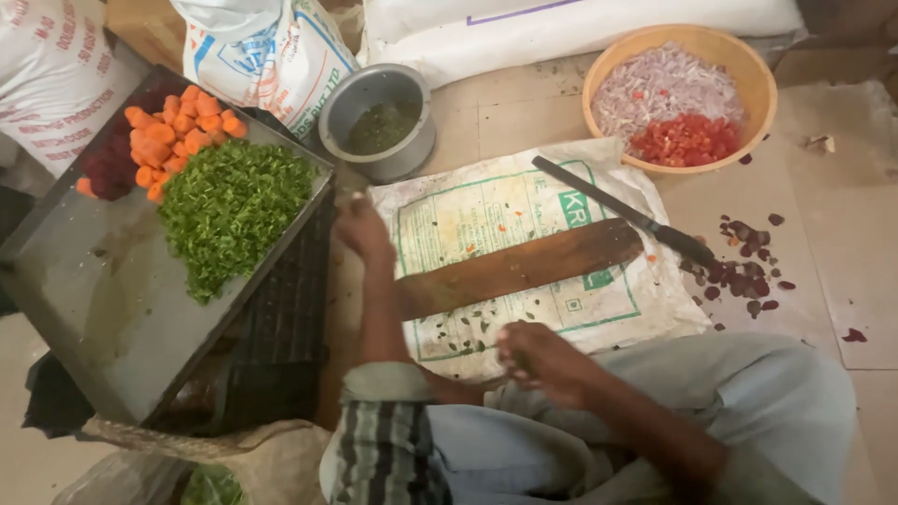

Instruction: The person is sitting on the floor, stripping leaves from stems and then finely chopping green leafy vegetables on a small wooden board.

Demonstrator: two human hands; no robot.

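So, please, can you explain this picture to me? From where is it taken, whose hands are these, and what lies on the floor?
There is no machine here. A person sits on the floor, and one camera worn on their head looks down. The left hand reaches toward the edge of a metal tray that carries chopped greens, carrot pieces and something dark red. The right hand hovers over a printed sack spread flat; whether it holds anything is unclear. On the sack lie a wooden board and a knife. Behind stand a steel pot and an orange bowl of chopped onion and tomato.
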